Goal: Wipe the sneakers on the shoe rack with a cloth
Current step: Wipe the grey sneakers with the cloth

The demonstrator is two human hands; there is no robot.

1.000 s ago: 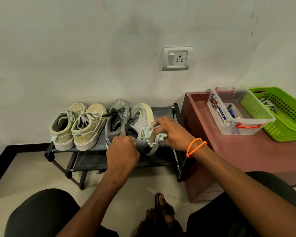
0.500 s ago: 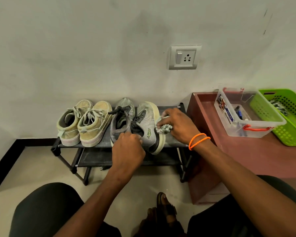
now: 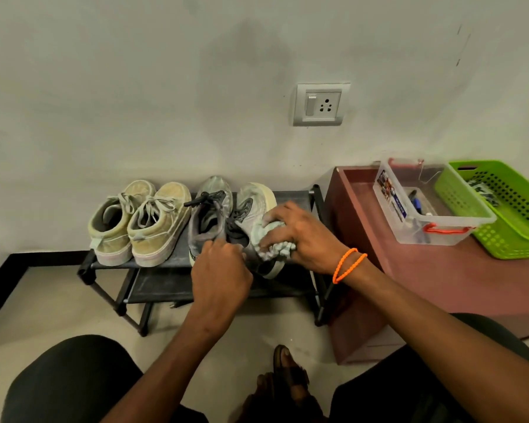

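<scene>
A crumpled pale cloth [image 3: 271, 239] is gripped by the right hand [image 3: 300, 236] against the tilted grey canvas sneaker [image 3: 254, 215], whose heel is held by the left hand [image 3: 220, 273]; a beige suede pair [image 3: 141, 221] is kept alongside on the black metal shoe rack [image 3: 290, 198].

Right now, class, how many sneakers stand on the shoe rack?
4, all on the shoe rack's top shelf: two tan sneakers at left, two grey sneakers at right, partly covered by the hands. The lower shelf is partly hidden.

green basket [image 3: 501, 209] cropped, box [image 3: 409, 215] contents perhaps pens

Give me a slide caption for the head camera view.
Right hand wipes a grey sneaker with a cloth while left hand steadies it.
</scene>
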